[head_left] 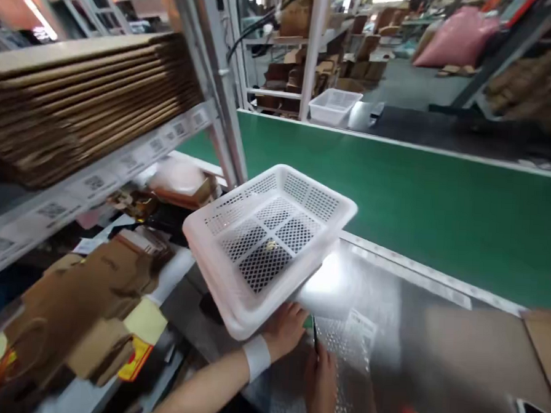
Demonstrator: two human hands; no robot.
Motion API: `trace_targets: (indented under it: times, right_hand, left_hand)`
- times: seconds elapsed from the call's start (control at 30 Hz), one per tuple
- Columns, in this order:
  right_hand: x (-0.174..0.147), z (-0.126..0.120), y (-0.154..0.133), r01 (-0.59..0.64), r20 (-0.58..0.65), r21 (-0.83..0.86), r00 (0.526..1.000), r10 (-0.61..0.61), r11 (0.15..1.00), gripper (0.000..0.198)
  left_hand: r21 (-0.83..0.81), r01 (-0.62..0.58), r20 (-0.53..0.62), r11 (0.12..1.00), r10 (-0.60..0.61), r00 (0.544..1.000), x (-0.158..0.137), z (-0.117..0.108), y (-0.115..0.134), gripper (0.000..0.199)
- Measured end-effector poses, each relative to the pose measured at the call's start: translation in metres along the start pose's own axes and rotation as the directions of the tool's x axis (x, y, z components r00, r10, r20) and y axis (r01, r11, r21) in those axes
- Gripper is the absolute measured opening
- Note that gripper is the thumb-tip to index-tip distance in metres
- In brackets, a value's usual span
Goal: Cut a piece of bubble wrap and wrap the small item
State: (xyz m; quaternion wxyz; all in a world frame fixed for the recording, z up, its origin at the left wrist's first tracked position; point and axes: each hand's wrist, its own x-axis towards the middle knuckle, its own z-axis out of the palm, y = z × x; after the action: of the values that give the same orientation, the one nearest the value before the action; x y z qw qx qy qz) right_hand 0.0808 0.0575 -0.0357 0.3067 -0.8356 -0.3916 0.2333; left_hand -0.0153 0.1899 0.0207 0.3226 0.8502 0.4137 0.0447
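Steel bench [411, 337] lay nearest, with a bubble bag [342, 352] flat on it at 6 o'clock. Right hand [321, 387] pressed on the bag, grip unclear. Left hand [285, 330] gripped the basket [267, 243], tilted, lifted, nearly empty; one small item remained inside. Cardboard [76, 307] crowded 9 o'clock. Green conveyor [442, 197] ran beyond, another basket [334, 105] at 12.

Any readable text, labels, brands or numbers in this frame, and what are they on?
None can be read.
Shelf-edge labels: code squares, too blurred.
Label on the bubble-wrap bag by the right hand: too small.
Yellow-red packet: print blurred.
White basket, held by the left hand: no text.
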Motion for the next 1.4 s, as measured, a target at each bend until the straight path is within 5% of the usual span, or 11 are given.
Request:
trace_targets:
  times: [0.43, 0.63, 0.8, 0.97, 1.23, 1.4]
  right_hand:
    - [-0.015, 0.014, -0.019, -0.088, 0.082, -0.120, 0.992, 0.098, 0.989, 0.058]
    - [-0.010, 0.000, -0.036, -0.083, 0.189, -0.272, 0.972, 0.138, 0.959, 0.062]
    - [-0.010, -0.005, -0.050, -0.080, 0.230, -0.368, 0.958, 0.174, 0.926, 0.064]
    - [-0.017, 0.000, -0.049, -0.079, 0.245, -0.395, 0.951, 0.188, 0.915, 0.067]
    - [-0.063, -0.003, -0.024, -0.170, 0.345, -0.388, 0.885, 0.314, 0.906, 0.084]
    - [-0.132, 0.003, 0.009, -0.231, 0.297, -0.377, 0.887, 0.353, 0.897, 0.077]
  left_hand:
    - [0.070, -0.013, 0.105, 0.997, 0.006, 0.994, 0.003, -0.011, -0.001, 0.029]
    - [0.115, -0.145, 0.234, 0.983, 0.115, 0.965, 0.021, -0.014, 0.002, 0.062]
    - [0.132, -0.170, 0.282, 0.977, 0.128, 0.951, 0.039, -0.011, 0.005, 0.043]
    - [0.143, -0.122, 0.273, 0.982, 0.079, 0.959, 0.042, -0.009, -0.001, 0.046]
    - [0.141, -0.127, 0.348, 0.982, 0.070, 0.935, 0.043, -0.014, -0.005, 0.049]
    - [0.112, -0.107, 0.345, 0.988, 0.063, 0.937, 0.040, -0.016, -0.002, 0.051]
